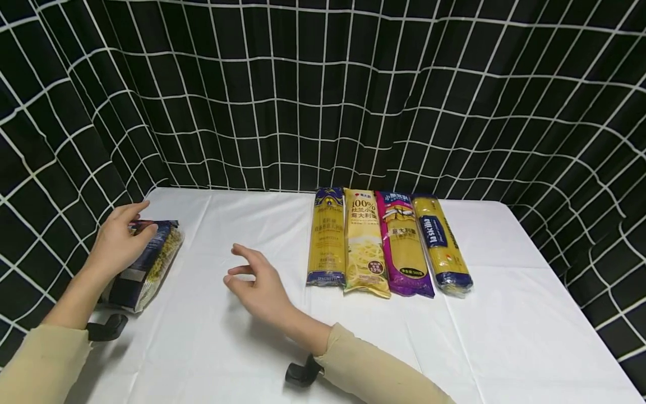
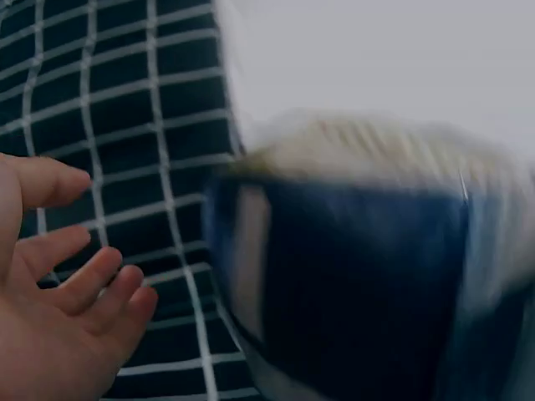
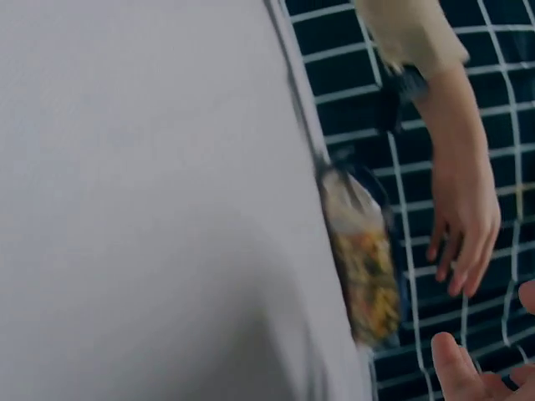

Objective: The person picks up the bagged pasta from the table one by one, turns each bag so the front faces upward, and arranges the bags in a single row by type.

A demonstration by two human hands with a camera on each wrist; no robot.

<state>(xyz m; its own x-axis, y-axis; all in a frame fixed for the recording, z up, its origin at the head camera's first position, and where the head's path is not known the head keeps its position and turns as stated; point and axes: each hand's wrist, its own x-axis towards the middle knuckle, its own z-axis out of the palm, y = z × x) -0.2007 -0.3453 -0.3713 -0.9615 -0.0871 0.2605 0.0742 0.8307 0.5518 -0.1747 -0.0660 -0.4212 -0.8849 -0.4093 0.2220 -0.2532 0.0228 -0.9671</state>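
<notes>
At the table's left edge lies a dark blue bag of short pasta (image 1: 164,255) with a clear side. My left hand (image 1: 118,241) hovers over it with loosely bent fingers, partly covering it in the head view. In the left wrist view the hand (image 2: 63,326) shows apart from the blue bag (image 2: 359,276), its fingers holding nothing. My right hand (image 1: 264,289) is raised over the white table left of centre, thumb and fingers apart and nothing between them. From the right wrist, the pasta bag (image 3: 368,276) and left hand (image 3: 464,200) both appear, and only the right fingertips (image 3: 456,363) show.
Right of centre several long pasta packs lie side by side: a yellow and blue spaghetti pack (image 1: 327,238), a cream one (image 1: 365,241), a purple one (image 1: 404,244) and a blue-labelled one (image 1: 441,244). Black white-gridded cloth (image 1: 303,95) surrounds the white table (image 1: 242,359).
</notes>
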